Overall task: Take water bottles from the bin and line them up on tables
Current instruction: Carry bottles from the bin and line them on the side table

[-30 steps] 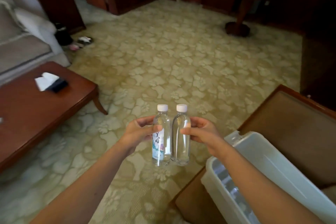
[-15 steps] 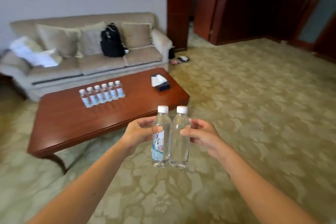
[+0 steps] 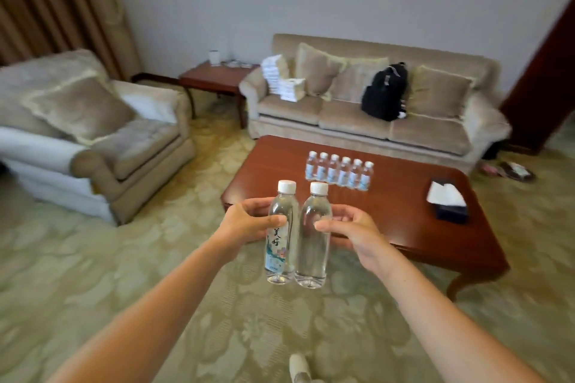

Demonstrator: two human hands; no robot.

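Note:
My left hand (image 3: 245,222) grips a clear water bottle (image 3: 280,255) with a white cap and a blue-green label. My right hand (image 3: 351,228) grips a second clear bottle (image 3: 312,246), its label turned away. Both bottles are upright, side by side and touching, held in the air over the carpet in front of the near edge of the wooden coffee table (image 3: 389,218). A row of several bottles (image 3: 339,171) stands on that table, toward the sofa side. The bin is out of view.
A tissue box (image 3: 448,204) lies on the table's right part. A beige sofa (image 3: 367,115) with a black backpack (image 3: 385,92) stands behind it, an armchair (image 3: 102,137) at left, a small side table (image 3: 214,78) between them. Patterned carpet lies underfoot.
The view has swung left, away from the bin and chair, and now faces the coffee table from closer. Both hands keep the same hold on the two bottles.

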